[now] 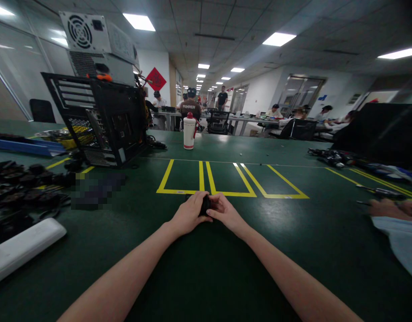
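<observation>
A small black object (205, 206) with a rounded edge is between my two hands, just above or on the green table (206, 268); its exact kind is hidden by the fingers. My left hand (191, 210) wraps around it from the left, fingers over the top and thumb below. From the right, my right hand (225, 212) pinches at its side with thumb and fingers bent. Right behind the hands lie rectangles of yellow tape (232, 194) stuck to the tabletop.
On the left stand an open black computer case (116, 120) with power supplies (88, 33) on top, black cables (27, 183) and a white bar (24, 248). A white bottle (189, 132) stands beyond the tape. At right, another person's hand (390, 209) is near a tool (380, 192).
</observation>
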`<state>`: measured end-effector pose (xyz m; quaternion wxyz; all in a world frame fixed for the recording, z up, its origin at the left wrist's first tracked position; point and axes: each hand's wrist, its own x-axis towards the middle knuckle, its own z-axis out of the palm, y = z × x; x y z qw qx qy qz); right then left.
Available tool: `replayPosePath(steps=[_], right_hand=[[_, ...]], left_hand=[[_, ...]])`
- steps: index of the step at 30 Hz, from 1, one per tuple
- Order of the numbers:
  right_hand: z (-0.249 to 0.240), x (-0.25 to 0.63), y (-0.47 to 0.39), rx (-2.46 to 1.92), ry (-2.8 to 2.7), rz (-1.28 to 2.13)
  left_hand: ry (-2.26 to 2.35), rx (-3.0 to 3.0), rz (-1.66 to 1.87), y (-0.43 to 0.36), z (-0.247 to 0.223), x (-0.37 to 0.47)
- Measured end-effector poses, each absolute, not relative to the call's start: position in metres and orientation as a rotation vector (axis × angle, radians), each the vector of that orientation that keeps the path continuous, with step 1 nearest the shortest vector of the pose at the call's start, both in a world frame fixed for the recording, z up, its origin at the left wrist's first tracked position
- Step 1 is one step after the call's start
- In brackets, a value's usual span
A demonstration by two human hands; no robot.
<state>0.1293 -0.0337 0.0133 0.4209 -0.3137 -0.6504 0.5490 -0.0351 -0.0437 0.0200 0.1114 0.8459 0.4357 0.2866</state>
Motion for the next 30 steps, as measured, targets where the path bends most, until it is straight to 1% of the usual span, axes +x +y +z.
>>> replayPosePath(steps=[8, 10, 14, 22, 30], right_hand=[[0.0127, 0.1279, -0.0348, -0.958, -1.604, 1.251], [0.0133, 0.1287, -0.0345, -0.969, -1.593, 1.291], [0.0155, 0.1305, -0.0351, -0.852, -1.590, 1.402], [0.0148, 0.1256, -0.0380, -0.852, -1.604, 1.284], [0.0127, 0.1255, -0.0346, -0.887, -1.547, 1.409]], left_hand=[[1.278, 2.504, 0.838, -0.0413, 0.0180, -0.0354], [1.271, 2.508, 0.847, -0.0412, 0.0174, -0.0354], [1.241, 2.498, 0.862, -0.0428, 0.0194, -0.0356], [1.270, 2.486, 0.876, -0.0395, 0.0156, -0.0350], [1.277, 2.562, 0.879, -0.0418, 0.0149, -0.0335]])
